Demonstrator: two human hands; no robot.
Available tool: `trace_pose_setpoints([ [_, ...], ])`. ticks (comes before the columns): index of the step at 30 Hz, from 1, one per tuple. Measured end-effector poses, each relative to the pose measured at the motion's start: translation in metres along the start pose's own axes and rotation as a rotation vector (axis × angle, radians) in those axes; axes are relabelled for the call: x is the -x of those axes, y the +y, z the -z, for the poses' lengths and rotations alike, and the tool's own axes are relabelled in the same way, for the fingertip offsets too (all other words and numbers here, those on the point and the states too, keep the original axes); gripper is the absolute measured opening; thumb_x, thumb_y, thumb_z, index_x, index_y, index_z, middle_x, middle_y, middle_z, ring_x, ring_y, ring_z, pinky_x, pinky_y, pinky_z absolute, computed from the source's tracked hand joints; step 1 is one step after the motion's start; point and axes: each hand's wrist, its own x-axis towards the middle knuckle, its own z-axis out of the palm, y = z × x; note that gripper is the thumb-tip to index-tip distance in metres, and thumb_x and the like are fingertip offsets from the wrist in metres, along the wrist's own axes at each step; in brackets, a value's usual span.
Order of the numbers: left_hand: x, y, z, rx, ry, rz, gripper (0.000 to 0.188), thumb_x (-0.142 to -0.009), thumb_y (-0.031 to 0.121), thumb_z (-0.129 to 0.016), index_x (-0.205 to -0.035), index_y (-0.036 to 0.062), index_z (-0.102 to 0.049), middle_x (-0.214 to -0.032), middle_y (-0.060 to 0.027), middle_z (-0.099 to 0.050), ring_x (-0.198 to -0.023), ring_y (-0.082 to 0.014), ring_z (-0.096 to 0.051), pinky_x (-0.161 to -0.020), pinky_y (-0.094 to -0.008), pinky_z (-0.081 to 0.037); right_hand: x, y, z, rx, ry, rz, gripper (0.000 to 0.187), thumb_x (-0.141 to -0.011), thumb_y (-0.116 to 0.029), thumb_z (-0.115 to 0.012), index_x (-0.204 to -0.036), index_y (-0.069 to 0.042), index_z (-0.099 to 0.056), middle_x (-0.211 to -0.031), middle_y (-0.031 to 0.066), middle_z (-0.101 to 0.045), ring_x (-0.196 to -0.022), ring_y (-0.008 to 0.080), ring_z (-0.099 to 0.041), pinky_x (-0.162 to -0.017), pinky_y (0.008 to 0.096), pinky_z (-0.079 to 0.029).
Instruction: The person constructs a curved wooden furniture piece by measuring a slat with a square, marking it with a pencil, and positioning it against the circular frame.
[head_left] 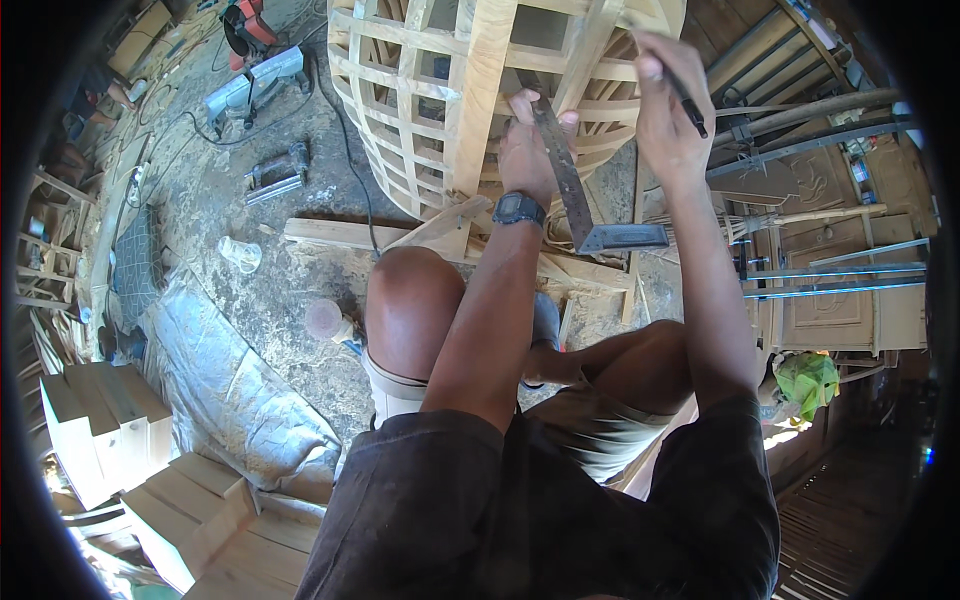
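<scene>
A curved lattice framework of pale wooden strips [480,95] stands at the top, in front of my knees. My left hand [528,155], with a watch on its wrist, is closed on the blade of a try square [572,195] against the framework. The square's blue-grey stock sticks out to the right, below the hand. Higher up on the right, my right hand [678,110] pinches a black pen [686,102] near the framework's right side. The pen slants, and its far end is blurred.
A mitre saw [256,85], a nail gun-like tool [278,172], a plastic cup [239,253] and a round-headed mallet [325,318] are on the left floor. Cables run there too. Wooden boxes [120,425] sit lower left; long metal bars [835,280] lie right.
</scene>
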Motion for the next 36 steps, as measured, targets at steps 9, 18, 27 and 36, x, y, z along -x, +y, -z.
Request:
trace_pose_setpoints([
  [9,0.003,0.005,-0.005,-0.021,-0.024,-0.012,0.055,-0.090,0.042,-0.068,-0.123,0.0109,-0.038,-0.091,-0.0261,-0.064,-0.086,-0.0493,-0.063,-0.076,-0.0536,-0.049,-0.024,0.039,-0.038,-0.044,0.159,-0.273,0.031,-0.093,-0.003,-0.061,-0.122,-0.003,-0.051,-0.109,0.0096,-0.055,-0.101,0.0180,-0.055,-0.087,0.0288,-0.046],
  [18,-0.001,-0.001,-0.006,-0.111,0.001,-0.113,0.050,-0.095,0.039,-0.063,-0.120,0.0081,-0.033,-0.084,-0.0232,-0.064,-0.080,-0.0473,-0.064,-0.074,-0.0499,-0.051,-0.037,0.023,-0.039,0.140,0.122,-0.016,0.037,-0.083,0.001,-0.065,-0.118,-0.004,-0.054,-0.113,0.0161,-0.057,-0.101,0.0283,-0.060,-0.088,0.0337,-0.048],
  [27,-0.001,-0.009,-0.014,-0.226,0.063,-0.217,0.049,-0.096,0.040,-0.060,-0.121,0.0116,-0.030,-0.082,-0.0170,-0.065,-0.082,-0.0441,-0.065,-0.084,-0.0533,-0.046,-0.035,0.036,-0.041,-0.077,0.111,-0.043,0.043,-0.083,0.006,-0.061,-0.123,-0.003,-0.051,-0.116,0.0132,-0.055,-0.103,0.0244,-0.060,-0.091,0.0318,-0.047],
  [36,-0.001,-0.011,-0.014,-0.222,0.027,-0.163,0.051,-0.096,0.046,-0.053,-0.125,0.0110,-0.032,-0.094,-0.0208,-0.067,-0.091,-0.0442,-0.064,-0.096,-0.0567,-0.035,-0.041,0.029,-0.026,-0.016,0.078,-0.055,0.047,-0.084,0.010,-0.054,-0.129,-0.002,-0.049,-0.115,0.0106,-0.055,-0.113,0.0191,-0.055,-0.101,0.0316,-0.042],
])
